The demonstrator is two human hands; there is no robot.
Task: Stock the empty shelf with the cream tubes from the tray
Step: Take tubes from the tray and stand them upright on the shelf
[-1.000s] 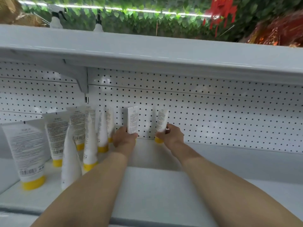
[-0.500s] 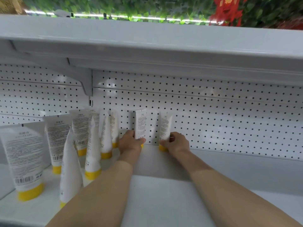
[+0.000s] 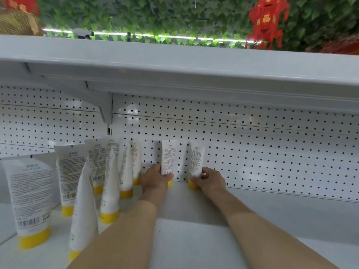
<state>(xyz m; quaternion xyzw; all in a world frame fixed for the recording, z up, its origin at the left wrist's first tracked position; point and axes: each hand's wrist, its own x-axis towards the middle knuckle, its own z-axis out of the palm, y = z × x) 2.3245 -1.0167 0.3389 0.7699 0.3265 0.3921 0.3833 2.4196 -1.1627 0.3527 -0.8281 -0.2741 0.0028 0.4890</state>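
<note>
Two white cream tubes with yellow caps stand cap-down against the pegboard back at the rear of the white shelf (image 3: 194, 239). My left hand (image 3: 155, 178) grips the lower end of the left tube (image 3: 168, 156). My right hand (image 3: 210, 178) grips the base of the right tube (image 3: 196, 159), whose yellow cap touches the shelf. Several more tubes (image 3: 110, 183) of the same kind stand in rows on the left part of the shelf. The tray is out of view.
A white upper shelf (image 3: 194, 63) overhangs the working space, with a bracket (image 3: 103, 107) at its left. The pegboard back wall (image 3: 272, 148) runs to the right behind bare shelf. Green foliage and a red ornament (image 3: 267, 22) hang above.
Both hands stay at the back of the shelf holding their tubes, which now stand more upright against the pegboard. The camera has tilted, so the view shifted slightly.
</note>
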